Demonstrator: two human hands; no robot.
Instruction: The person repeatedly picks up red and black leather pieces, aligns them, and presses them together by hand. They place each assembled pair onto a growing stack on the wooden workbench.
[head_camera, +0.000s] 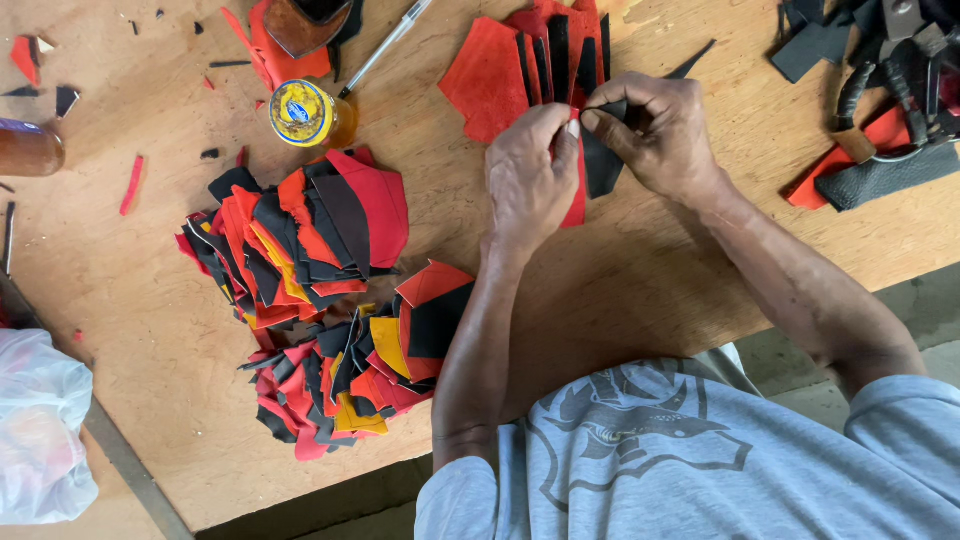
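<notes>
Head view: two hands, left hand and right hand, pinch one black piece.

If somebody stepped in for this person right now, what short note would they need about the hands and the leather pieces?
Left hand: fingers pinch the top of a black leather piece.
Right hand: fingers grip the same piece from the other side; both hands are raised just over the wooden table.
Behind the hands: a fanned row of red and black pieces.
To the left: two heaps of red, black and yellow cut pieces, and a small yellow-capped jar.
Done or left: cannot tell.
</notes>
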